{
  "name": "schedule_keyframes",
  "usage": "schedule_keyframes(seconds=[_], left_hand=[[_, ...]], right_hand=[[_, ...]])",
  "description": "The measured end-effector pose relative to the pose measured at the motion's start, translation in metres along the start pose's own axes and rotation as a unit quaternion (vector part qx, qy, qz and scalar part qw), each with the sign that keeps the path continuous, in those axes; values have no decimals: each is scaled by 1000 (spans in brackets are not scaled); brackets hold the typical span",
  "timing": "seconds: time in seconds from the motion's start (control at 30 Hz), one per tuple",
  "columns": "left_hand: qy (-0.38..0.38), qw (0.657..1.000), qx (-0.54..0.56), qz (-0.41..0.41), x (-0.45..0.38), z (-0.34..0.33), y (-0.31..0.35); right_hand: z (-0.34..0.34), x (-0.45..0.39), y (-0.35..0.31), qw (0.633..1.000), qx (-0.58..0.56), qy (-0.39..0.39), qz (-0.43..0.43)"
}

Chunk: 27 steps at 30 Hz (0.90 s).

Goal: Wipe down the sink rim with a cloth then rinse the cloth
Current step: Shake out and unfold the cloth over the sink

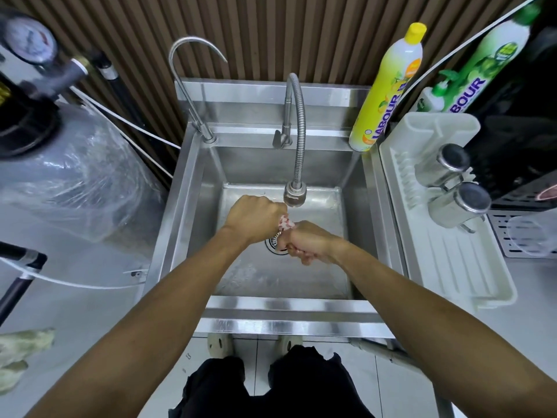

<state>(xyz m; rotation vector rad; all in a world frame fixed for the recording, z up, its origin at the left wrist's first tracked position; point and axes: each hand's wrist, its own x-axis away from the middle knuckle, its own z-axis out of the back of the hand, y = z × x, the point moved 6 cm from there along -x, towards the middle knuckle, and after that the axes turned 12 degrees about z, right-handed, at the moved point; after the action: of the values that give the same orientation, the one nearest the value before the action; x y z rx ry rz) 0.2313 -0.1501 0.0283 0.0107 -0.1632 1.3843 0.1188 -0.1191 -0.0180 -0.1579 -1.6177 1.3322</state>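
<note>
Steel sink point(272, 307), yellow detergent bottle point(385, 95) on its rim, white drain tray point(458, 267) holding 2 steel cups point(446, 164)

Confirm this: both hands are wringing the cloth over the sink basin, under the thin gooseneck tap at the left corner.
Wrong tap. The head view shows both hands, left and right, gripping the cloth over the sink basin, but just beside the head of the flexible ribbed faucet in the middle. The gooseneck tap stands off at the left corner.
</note>
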Motion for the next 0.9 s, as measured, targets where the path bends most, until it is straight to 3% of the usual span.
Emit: schedule_keyframes(seconds=[0.07, 0.13, 0.2, 0.33, 0.43, 0.6, 0.77, 0.9], left_hand=[[-66, 997, 44, 25, 0, -7, -6], [-110, 984, 127, 61, 1, -15, -17], [-159, 950, 254, 90, 4, -20, -30], [-220, 840, 484, 110, 19, -16, -42], [-268, 788, 540, 124, 30, -11, -51], [-290, 768, 554, 135, 41, 17, -80], [-285, 817, 472, 170, 41, 52, -106], [-320, 807, 481, 126, 37, 58, -112]], right_hand=[[10, -3, -4, 989, 131, 60, 30], [17, -3, -8, 983, 157, 80, 53], [24, 4, -14, 989, 97, 90, 68], [31, 18, -28, 978, -167, 86, 93], [35, 23, -37, 964, -193, 132, 125], [31, 41, -65, 961, -97, 192, 174], [23, 56, -110, 943, 41, 238, 228], [17, 62, -130, 929, 0, 279, 242]])
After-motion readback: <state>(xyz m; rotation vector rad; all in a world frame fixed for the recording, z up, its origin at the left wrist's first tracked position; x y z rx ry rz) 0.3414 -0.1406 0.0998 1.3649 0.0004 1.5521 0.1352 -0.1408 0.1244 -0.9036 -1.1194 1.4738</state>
